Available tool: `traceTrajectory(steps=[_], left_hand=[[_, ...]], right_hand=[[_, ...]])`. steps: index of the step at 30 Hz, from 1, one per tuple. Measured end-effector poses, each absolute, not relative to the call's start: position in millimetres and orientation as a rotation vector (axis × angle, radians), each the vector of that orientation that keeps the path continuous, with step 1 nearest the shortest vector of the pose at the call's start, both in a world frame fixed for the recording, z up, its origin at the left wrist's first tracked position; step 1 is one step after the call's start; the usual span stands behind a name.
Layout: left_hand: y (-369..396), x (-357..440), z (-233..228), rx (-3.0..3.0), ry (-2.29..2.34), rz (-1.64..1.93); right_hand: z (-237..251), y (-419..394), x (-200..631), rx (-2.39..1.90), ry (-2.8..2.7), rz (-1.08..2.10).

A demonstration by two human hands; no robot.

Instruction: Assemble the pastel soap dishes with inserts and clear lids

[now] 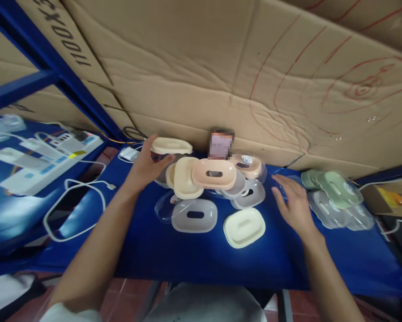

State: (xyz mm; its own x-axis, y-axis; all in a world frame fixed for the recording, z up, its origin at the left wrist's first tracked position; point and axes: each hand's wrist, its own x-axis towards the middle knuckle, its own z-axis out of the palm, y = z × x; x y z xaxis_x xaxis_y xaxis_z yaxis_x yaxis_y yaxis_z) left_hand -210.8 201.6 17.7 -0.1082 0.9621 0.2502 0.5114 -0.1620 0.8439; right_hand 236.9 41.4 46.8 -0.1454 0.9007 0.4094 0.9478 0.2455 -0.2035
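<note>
Two hands work over a blue table (pixel 194 264): the left hand (pixel 147 165) grips a cream box (pixel 170 147) near the back edge, the right hand (pixel 293 201) hovers open, empty; bare cloth lies nearer than both hands.

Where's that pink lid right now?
The pink lid sits mid-table in the head view, atop the pile, overlapping a cream lid, between both hands.
</note>
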Motion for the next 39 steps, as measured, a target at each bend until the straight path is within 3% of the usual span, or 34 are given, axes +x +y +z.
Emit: traceTrajectory(steps=[4,7,10,14,20,23,27,31,39], left_hand=[[202.8,-214.6,21.7,1.876,1.698,1.005],[207.0,-218.1,22.1,1.929,1.682,0.978],[207.9,-221.3,18.3,1.894,1.686,0.955],[185.5,-217.5,24.1,1.888,1.741,1.024],[88.4,-169.7,53.8,2.171,1.804,1.331],[30.6,-125.7,55.7,2.253,1.585,1.411],[-31.5,-62.1,44.5,2.116,0.97,1.126],[-60.3,-17.5,30.5,1.807,0.687,0.937],[-49.1,57.0,3.5,2.766,0.618,0.689]], right_hand=[[-1.2,6.4,300.7,-2.083,-1.987,-0.219],[-14.1,-12.7,321.1,-1.984,-2.081,-0.086],[-10.1,-26.1,336.9,-1.987,-1.872,-0.263],[-9.9,-46.0,352.6,-2.214,-1.578,-0.523],[-14.4,-80.0,347.4,-2.111,-1.717,-0.491],[-10.3,-89.1,342.9,-2.038,-1.76,-0.316],[-7.8,-94.4,328.7,-1.962,-1.622,-0.074],[-11.8,-95.8,300.6,-1.873,-1.498,0.023],[9.2,-47.1,284.0,-1.742,-1.817,-0.049]])
